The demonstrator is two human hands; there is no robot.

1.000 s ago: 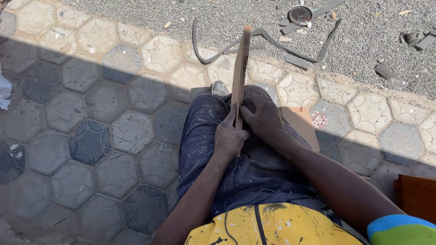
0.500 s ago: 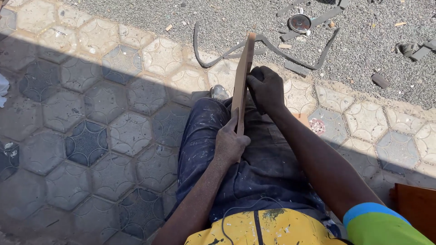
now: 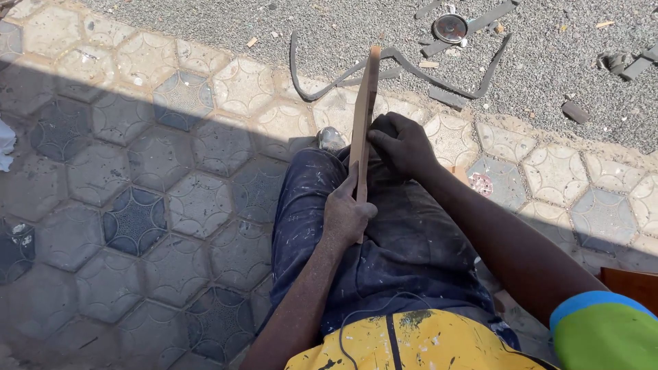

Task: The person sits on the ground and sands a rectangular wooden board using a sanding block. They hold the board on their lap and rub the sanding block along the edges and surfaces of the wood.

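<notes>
On my feed, the left hand (image 3: 348, 216) stays clenched around the lower end of a thin wooden board (image 3: 363, 113) standing on edge over paint-flecked trousers (image 3: 404, 253). The right hand (image 3: 403, 144) has slid up the board since a second ago; its fingers (image 3: 378, 137) now press the board's right face, just above the left fingers. Beyond both hands, a black rubber strip (image 3: 411, 65) lies on gravel (image 3: 548, 75).

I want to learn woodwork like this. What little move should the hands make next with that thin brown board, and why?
Probably slide the right hand a little farther up the thin brown wooden board. The left hand grips its lower end on the lap, while the upper stretch beyond the right hand looks unworked.
</notes>
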